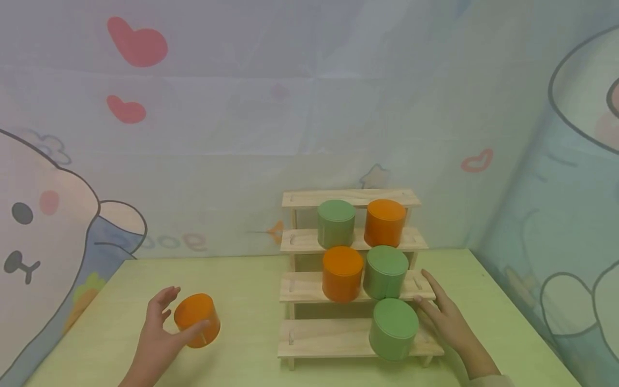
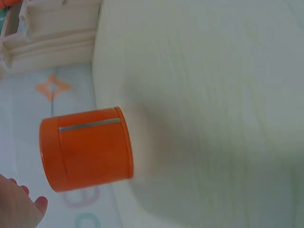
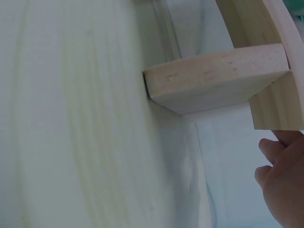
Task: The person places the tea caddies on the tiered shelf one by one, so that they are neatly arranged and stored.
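An orange cylindrical container (image 1: 193, 312) stands on the table to the left of a wooden tiered rack (image 1: 329, 338). Around it spreads my left hand (image 1: 159, 336), its thumb crossing in front of the container in the head view. The left wrist view shows the container (image 2: 90, 149) with a thin strip down its side and fingertips apart from it at the lower left. At the rack's right end, my right hand (image 1: 450, 322) has extended fingers touching the shelves' edge. The right wrist view catches its fingers (image 3: 271, 151) just beneath a wooden rack piece (image 3: 218, 76).
On the rack's upper middle shelf are a green container (image 1: 336, 223) and an orange one (image 1: 385, 223). Below sit an orange container (image 1: 342, 274) and a green one (image 1: 386, 272). A green container (image 1: 394, 329) is on the lowest shelf. A printed cloth (image 1: 232, 129) hangs behind the table.
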{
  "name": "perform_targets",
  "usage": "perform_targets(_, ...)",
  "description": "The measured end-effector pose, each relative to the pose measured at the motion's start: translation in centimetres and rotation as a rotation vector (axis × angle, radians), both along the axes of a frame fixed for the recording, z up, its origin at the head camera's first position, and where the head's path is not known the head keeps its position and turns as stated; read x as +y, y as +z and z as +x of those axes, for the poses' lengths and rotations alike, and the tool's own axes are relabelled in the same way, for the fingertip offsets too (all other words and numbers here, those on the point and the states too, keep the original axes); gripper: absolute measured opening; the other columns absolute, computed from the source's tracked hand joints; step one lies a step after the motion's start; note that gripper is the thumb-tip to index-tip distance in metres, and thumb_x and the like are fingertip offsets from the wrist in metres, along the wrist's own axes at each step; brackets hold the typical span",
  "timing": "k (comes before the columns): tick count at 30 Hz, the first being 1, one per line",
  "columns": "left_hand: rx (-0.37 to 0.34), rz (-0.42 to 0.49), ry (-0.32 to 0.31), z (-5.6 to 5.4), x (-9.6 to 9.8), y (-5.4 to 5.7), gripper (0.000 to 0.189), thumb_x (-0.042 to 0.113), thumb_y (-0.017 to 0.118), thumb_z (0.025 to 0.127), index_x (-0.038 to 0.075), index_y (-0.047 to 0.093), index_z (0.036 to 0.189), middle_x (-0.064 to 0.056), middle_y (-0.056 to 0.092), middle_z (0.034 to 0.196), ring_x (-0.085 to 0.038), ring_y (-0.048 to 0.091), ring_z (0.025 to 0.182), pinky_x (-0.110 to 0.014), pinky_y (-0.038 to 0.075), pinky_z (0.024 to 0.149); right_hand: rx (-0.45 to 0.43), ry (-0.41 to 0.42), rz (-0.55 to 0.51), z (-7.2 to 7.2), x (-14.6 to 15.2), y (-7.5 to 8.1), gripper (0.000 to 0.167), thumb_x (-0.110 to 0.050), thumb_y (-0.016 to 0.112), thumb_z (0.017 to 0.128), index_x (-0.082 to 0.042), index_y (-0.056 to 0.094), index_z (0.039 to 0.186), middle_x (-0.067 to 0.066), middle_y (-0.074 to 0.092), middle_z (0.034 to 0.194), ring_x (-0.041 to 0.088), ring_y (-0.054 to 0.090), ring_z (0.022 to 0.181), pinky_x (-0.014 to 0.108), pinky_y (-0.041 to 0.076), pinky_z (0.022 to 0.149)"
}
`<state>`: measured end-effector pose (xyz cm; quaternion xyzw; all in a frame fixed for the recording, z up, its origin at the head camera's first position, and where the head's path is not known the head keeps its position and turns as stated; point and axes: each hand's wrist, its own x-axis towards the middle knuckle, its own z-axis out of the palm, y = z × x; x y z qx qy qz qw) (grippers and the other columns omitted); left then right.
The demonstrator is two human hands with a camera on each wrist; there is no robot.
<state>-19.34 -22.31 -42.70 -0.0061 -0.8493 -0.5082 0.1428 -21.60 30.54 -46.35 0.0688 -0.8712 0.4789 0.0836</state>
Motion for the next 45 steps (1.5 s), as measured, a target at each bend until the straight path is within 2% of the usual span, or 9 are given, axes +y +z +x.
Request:
perform_targets(3,-0.023,0.017,-0.007,-0.3,-0.5,-0.4,0.094,0.019,0.081,0.079,0.001,0.018,0.146,-0.02,0.028,0.148,-0.036,0.026,0.134,-0.059,0.025,0.107,-0.004,0.0,-0.003,0.0,0.0,0.0,0.066,-0.029,0.047,0.102,-0.02,0.011,0.156,0.023,0.014,0.158,0.057,0.017,0.137,0.075,0.022,0.1)
perform_targets(5,-0.047,0.019,-0.009,-0.4,-0.8,-0.7,0.095,0.02,0.081,0.078,0.002,0.017,0.146,-0.022,0.026,0.149,-0.038,0.024,0.135,-0.06,0.023,0.107,-0.004,-0.002,-0.004,0.0,0.0,-0.1,0.066,-0.029,0.048,0.102,-0.02,0.011,0.156,0.023,0.015,0.158,0.057,0.017,0.137,0.075,0.021,0.1)
perform_targets(12,-0.119,0.017,-0.019,-0.9,-1.7,-1.7,0.105,0.024,0.081,0.079,0.002,0.007,0.15,-0.025,0.021,0.152,-0.042,0.019,0.138,-0.061,0.022,0.107,-0.002,0.005,-0.011,0.0,0.0,-0.1,0.065,-0.029,0.047,0.102,-0.021,0.011,0.156,0.022,0.014,0.158,0.056,0.015,0.138,0.076,0.021,0.1)
perform_targets(22,-0.123,-0.004,-0.036,-1.8,-2.1,-2.8,0.107,0.022,0.081,0.079,0.0,0.005,0.15,-0.029,0.022,0.15,-0.044,0.021,0.138,-0.062,0.023,0.107,0.002,0.001,-0.015,0.0,0.0,0.0,0.065,-0.028,0.048,0.102,-0.02,0.012,0.156,0.021,0.014,0.159,0.054,0.014,0.139,0.075,0.021,0.101)
perform_targets(29,-0.153,0.005,-0.053,-2.2,-2.2,-3.5,0.11,0.018,0.081,0.079,-0.002,0.0,0.151,-0.031,0.022,0.148,-0.046,0.021,0.137,-0.063,0.023,0.107,0.004,0.0,-0.01,0.0,0.0,0.0,0.065,-0.029,0.048,0.102,-0.021,0.013,0.156,0.021,0.014,0.159,0.054,0.014,0.139,0.075,0.021,0.101)
perform_targets(38,-0.197,0.037,-0.057,-2.4,-2.0,-3.8,0.112,0.023,0.08,0.08,0.0,-0.003,0.151,-0.028,0.026,0.147,-0.04,0.027,0.134,-0.06,0.026,0.107,0.005,0.0,-0.016,-0.1,0.1,-0.2,0.065,-0.029,0.048,0.102,-0.022,0.013,0.156,0.021,0.014,0.158,0.054,0.015,0.139,0.075,0.021,0.101)
perform_targets(45,-0.263,0.09,-0.064,-2.5,-2.1,-4.0,0.115,0.024,0.08,0.08,0.003,-0.007,0.152,-0.029,0.021,0.149,-0.041,0.023,0.137,-0.061,0.024,0.109,0.011,0.001,-0.015,-0.1,0.1,-0.2,0.065,-0.029,0.048,0.102,-0.021,0.013,0.156,0.02,0.014,0.159,0.053,0.014,0.139,0.075,0.021,0.101)
